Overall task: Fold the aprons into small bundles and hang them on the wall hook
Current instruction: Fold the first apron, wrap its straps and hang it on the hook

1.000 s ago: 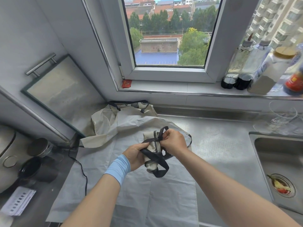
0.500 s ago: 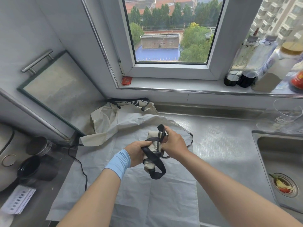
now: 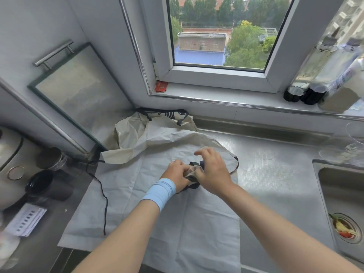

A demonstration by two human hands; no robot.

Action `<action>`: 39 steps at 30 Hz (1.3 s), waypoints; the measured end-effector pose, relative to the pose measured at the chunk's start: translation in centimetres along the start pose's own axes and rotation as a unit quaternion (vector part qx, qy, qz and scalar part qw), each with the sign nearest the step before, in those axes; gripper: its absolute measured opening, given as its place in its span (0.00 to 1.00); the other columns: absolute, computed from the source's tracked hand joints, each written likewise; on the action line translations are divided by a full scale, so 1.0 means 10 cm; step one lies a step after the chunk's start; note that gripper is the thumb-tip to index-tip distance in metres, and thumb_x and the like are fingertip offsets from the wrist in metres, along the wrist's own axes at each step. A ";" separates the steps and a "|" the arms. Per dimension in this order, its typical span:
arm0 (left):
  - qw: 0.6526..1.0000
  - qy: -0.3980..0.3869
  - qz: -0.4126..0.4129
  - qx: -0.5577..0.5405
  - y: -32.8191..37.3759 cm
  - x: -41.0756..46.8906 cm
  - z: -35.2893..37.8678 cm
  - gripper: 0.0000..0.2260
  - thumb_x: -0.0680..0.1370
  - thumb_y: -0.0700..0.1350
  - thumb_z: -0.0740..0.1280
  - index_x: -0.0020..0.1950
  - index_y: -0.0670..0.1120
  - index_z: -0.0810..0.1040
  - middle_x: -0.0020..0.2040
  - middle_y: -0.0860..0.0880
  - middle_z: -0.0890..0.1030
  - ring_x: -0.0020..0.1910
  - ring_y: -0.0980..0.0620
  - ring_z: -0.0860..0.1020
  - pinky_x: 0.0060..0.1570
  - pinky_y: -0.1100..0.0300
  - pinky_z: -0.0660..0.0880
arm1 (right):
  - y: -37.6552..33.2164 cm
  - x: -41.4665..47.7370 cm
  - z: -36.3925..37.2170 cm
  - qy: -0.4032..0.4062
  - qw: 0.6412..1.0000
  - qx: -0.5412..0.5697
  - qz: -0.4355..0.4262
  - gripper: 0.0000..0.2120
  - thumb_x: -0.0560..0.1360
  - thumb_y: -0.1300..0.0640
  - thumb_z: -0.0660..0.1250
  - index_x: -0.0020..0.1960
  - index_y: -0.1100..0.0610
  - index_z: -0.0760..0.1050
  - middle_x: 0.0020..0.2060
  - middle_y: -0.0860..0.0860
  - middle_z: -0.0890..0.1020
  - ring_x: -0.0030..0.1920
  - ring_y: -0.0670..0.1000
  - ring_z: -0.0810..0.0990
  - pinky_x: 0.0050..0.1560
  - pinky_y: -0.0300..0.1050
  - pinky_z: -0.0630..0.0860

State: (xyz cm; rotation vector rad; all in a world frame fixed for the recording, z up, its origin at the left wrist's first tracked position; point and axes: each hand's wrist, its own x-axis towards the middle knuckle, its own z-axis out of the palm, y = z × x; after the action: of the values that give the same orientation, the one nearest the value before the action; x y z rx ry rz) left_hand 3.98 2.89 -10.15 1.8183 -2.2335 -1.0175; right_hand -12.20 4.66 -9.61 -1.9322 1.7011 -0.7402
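A small rolled apron bundle (image 3: 192, 173), beige with black straps wound round it, sits between my two hands above the counter. My left hand (image 3: 176, 173), with a light blue wristband, grips its left side. My right hand (image 3: 211, 170) covers its right side, thumb on the cloth and black strap, index finger lifted. A pale grey apron (image 3: 157, 213) lies spread flat on the counter beneath them, its black cord trailing left. A crumpled beige apron (image 3: 137, 133) with black straps is heaped in the back corner. No wall hook is in view.
A glass-fronted board with a metal handle (image 3: 74, 91) leans on the left wall. A black cup (image 3: 40, 184) and an appliance stand at left. The sink (image 3: 342, 203) is at right, bottles (image 3: 315, 75) on the windowsill, a glass (image 3: 354, 142) behind the sink.
Both hands have lowered the bundle toward the spread apron. The loose black strap loop that hung below it is now drawn in, and my right hand lies over the bundle's top.
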 end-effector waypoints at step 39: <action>0.954 0.143 -0.061 -0.255 -0.24 -0.18 0.61 0.10 0.67 0.43 0.64 0.42 0.56 0.80 0.42 0.53 0.81 0.43 0.55 0.78 0.46 0.66 0.74 | 0.45 -0.16 0.53 -0.201 0.976 0.035 0.070 0.13 0.68 0.53 0.73 0.49 0.45 0.74 0.46 0.43 0.77 0.47 0.47 0.76 0.46 0.43 0.73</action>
State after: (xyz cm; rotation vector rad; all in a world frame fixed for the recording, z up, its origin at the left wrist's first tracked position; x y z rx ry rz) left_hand 3.70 6.98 -15.55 1.7420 -1.5285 -1.1314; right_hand -12.16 5.59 -16.67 -1.7470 1.5171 -0.3233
